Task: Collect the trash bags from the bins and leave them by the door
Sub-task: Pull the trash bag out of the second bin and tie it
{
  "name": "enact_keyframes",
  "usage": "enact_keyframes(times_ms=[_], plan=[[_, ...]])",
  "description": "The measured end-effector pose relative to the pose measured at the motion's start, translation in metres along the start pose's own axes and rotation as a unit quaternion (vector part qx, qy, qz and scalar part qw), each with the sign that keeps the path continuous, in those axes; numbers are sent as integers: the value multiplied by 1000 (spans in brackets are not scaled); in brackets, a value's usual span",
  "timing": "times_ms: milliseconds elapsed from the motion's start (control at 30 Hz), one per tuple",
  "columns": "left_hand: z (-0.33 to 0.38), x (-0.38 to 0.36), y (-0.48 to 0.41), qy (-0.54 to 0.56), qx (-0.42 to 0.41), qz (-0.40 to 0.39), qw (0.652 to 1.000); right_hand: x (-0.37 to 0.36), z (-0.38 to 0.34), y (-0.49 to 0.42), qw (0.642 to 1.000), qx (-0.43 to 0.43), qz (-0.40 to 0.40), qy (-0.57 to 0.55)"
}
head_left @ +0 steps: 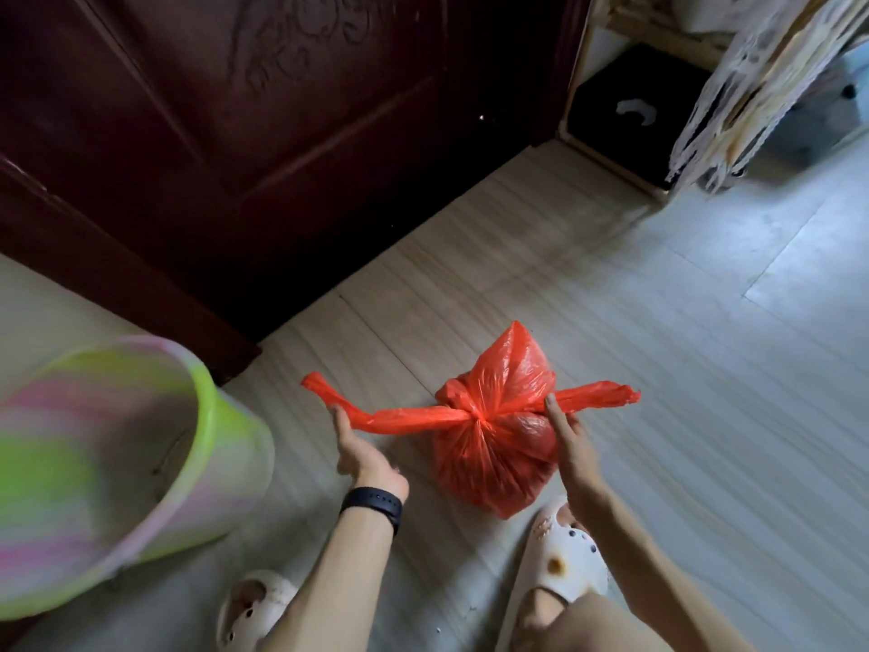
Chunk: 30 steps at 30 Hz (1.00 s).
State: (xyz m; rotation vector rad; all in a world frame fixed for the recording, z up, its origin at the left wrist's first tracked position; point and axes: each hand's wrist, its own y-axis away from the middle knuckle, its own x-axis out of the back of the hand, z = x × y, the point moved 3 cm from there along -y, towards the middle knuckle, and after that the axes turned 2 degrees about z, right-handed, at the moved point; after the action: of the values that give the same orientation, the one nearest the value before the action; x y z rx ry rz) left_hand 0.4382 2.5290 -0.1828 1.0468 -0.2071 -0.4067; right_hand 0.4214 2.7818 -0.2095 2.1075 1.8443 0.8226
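Gripping opposite tails of the knotted red trash bag [493, 435], left hand [359, 447] and right hand [571, 440] pinching closed, bag sitting on floor [658, 322], striped bin [117, 463] tilting nearby, contents hidden.

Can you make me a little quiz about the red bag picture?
1. True or false: the red bag sits on the floor in front of the dark door.
2. What does each hand hold? A) the bin's rim B) a twisted end of the bag C) a shoe
3. Fill in: the striped bin stands on the person's ____ side.

Key:
1. True.
2. B: the left hand and right hand each pull one end away from the knot.
3. Left.
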Motion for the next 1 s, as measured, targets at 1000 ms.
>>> enact_keyframes(times_ms=[1000], plan=[[12, -90, -22, -526, -745, -258, 317, -71, -84, -59, 992, 120, -14, 43]])
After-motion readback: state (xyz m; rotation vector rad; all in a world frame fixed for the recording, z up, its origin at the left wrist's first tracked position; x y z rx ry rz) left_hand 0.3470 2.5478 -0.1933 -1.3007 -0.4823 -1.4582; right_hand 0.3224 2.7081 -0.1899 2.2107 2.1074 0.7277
